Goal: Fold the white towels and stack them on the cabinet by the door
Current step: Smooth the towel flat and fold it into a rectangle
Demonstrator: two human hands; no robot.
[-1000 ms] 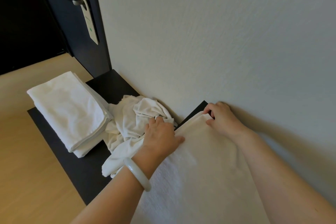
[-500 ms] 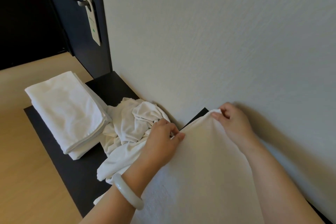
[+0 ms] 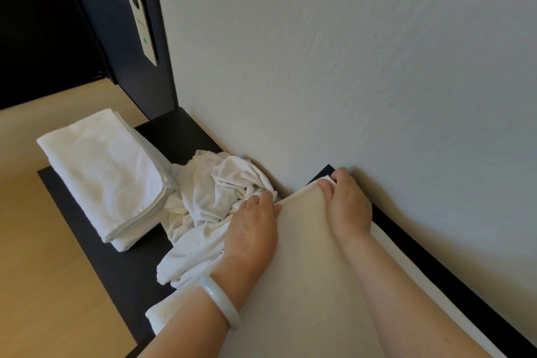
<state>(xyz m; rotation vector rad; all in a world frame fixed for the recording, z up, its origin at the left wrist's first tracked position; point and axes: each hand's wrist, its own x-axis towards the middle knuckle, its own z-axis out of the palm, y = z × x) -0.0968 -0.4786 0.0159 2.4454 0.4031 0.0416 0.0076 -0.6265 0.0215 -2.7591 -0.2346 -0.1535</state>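
Note:
A white towel (image 3: 308,279) is lifted off the black cabinet top (image 3: 96,244) between my arms, its far edge raised. My left hand (image 3: 252,229) pinches the left far corner of that edge; a pale bangle sits on that wrist. My right hand (image 3: 347,206) grips the right far corner close to the wall. A crumpled white towel (image 3: 215,197) lies just left of my left hand. A stack of folded white towels (image 3: 104,171) sits at the cabinet's far left end.
A pale wall (image 3: 348,67) runs right along the cabinet's back edge. A dark door (image 3: 116,38) with a handle and a hanging door tag (image 3: 142,23) stands beyond the cabinet. Light wooden floor (image 3: 35,285) lies to the left.
The far edge of the towel has come up off the cabinet and toward me in both hands. My hands have drawn a little closer together. The folded stack and crumpled towel have stayed put.

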